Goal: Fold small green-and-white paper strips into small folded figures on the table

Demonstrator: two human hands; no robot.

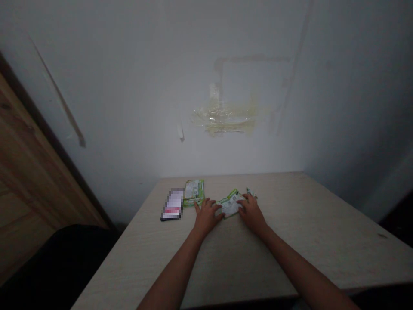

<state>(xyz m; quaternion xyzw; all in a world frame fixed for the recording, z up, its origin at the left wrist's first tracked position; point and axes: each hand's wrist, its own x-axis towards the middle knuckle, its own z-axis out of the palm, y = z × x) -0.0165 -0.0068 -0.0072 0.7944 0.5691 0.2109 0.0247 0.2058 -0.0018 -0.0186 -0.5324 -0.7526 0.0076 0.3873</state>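
A crumpled green-and-white packet (231, 206) lies on the table between my two hands. My left hand (206, 217) holds its left end, the thumb and a finger at the edge and the other fingers spread. My right hand (253, 215) grips the right end, fingers bent over its top. Beyond the right fingers a small green-and-white piece (251, 192) sticks out; whether it belongs to the same packet I cannot tell. Several similar packets (194, 190) lie stacked just past my left fingertips.
A phone (173, 204) with a lit, blurred screen lies left of the stacked packets. The pale wooden table (309, 232) meets a grey wall (155, 107) bearing strips of clear tape (222, 119). A wooden door (29, 159) and a dark object (64, 262) stand at the left.
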